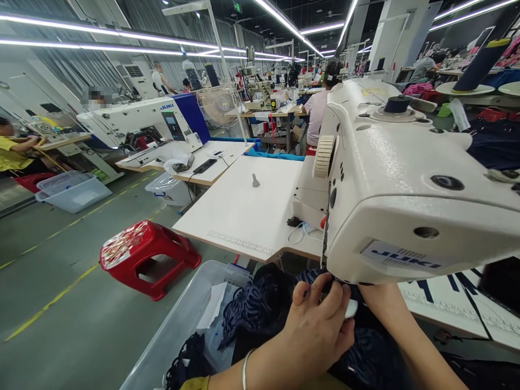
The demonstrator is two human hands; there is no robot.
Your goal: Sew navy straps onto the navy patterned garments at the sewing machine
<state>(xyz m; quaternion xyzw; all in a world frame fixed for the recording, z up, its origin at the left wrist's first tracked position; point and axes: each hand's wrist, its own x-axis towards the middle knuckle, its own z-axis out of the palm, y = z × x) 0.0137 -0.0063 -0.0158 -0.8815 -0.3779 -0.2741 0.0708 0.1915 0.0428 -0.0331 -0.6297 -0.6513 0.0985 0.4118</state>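
A white JUKI sewing machine (pixel 406 173) fills the right side, its head just above my hands. My left hand (pixel 314 325), with a bangle at the wrist, has its fingers curled and pressed on dark navy fabric (pixel 374 352) below the machine's end. Beside those fingers shows a small white rounded part (pixel 351 309); what it belongs to is unclear. Only the wrist side of my right hand (pixel 376 297) appears under the machine head, with its fingers hidden. Patterned navy garment pieces (pixel 249 306) are bunched left of my left hand.
A clear plastic bin (pixel 162 336) holding dark pieces stands at lower left. Beyond it are a red stool (pixel 150 244) and a white worktable (pixel 247 211). Another JUKI machine (pixel 138 122) stands farther left. A seated person (pixel 317 114) is ahead. Dark straps (pixel 467 287) lie at right.
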